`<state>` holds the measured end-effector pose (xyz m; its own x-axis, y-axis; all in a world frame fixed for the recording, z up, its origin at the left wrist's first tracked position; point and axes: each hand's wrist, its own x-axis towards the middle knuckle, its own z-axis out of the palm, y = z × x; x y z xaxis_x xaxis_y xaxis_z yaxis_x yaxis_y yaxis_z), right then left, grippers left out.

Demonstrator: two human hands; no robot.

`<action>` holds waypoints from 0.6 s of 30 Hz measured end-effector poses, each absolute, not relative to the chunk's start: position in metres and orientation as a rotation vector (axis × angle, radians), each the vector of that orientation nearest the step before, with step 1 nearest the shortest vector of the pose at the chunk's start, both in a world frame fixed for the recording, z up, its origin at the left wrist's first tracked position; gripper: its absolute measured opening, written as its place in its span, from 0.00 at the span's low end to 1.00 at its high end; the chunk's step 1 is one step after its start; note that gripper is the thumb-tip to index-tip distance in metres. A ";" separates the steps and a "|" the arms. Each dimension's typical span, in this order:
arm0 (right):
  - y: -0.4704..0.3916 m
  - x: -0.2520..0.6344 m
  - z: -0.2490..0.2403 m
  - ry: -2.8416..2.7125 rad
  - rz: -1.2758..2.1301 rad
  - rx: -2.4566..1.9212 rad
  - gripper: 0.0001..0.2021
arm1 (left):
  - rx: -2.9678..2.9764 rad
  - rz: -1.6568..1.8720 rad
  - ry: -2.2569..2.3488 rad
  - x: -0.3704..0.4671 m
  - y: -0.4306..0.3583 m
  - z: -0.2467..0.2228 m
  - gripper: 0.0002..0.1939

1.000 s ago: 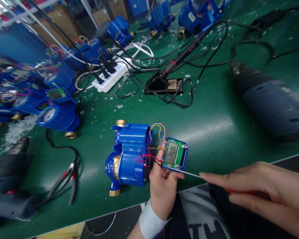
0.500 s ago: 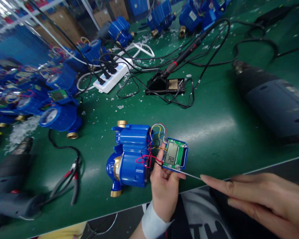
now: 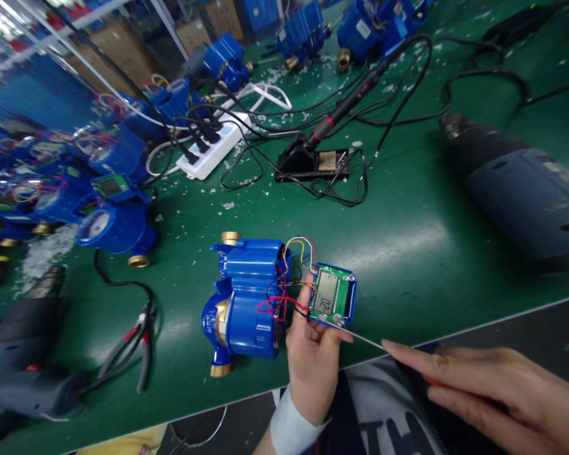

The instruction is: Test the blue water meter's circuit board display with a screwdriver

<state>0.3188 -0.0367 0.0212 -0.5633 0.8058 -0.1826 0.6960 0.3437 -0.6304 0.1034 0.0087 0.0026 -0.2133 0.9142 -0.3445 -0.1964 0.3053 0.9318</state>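
My left hand point(image 3: 313, 370), with a white band at the wrist, is closed on a small green circuit board point(image 3: 342, 294) in a blue frame. Its LCD faces up and reads what looks like 20 or 02. Several coloured wires point(image 3: 284, 303) run from the board to a blue water meter point(image 3: 253, 322) with brass ends, which lies on the bench to the left. My right hand point(image 3: 497, 385) grips a screwdriver point(image 3: 364, 339); the thin shaft reaches the screw at the board's lower corner. Most of the handle is hidden by the fingers, apart from a bit of orange.
Pliers point(image 3: 140, 354) and a heat gun point(image 3: 19, 354) lie at the left; another heat gun point(image 3: 526, 183) is at the right. Behind are a soldering iron point(image 3: 344, 110) in its stand, a white power strip point(image 3: 215, 148) and black cables. More blue meters point(image 3: 114, 224) crowd the left.
My right hand has shifted slightly downward, and some orange of the screwdriver's handle now shows. The board and my left hand stay nearly still; the view has moved a little.
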 end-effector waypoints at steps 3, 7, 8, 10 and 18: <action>-0.044 0.323 0.013 -2.383 1.191 -1.342 0.26 | 0.715 1.194 1.398 0.103 0.009 0.003 0.45; -0.046 0.318 0.014 -2.339 1.165 -1.403 0.25 | 0.711 1.173 1.411 0.102 0.009 0.002 0.46; -0.045 0.316 0.016 -2.348 1.131 -1.398 0.25 | 0.712 1.175 1.408 0.102 0.009 0.002 0.46; -0.043 0.312 0.018 -2.369 1.035 -1.334 0.26 | 0.728 1.178 1.405 0.102 0.009 0.001 0.45; -0.035 0.312 0.014 -2.507 0.489 -1.216 0.30 | 0.826 1.163 1.387 0.102 0.007 0.002 0.39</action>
<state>0.3124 -0.0352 0.0137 -0.5909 0.7966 0.1273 0.6903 0.5810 -0.4313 0.1019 0.0067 0.0018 -0.1641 0.9411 -0.2958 -0.1269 0.2772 0.9524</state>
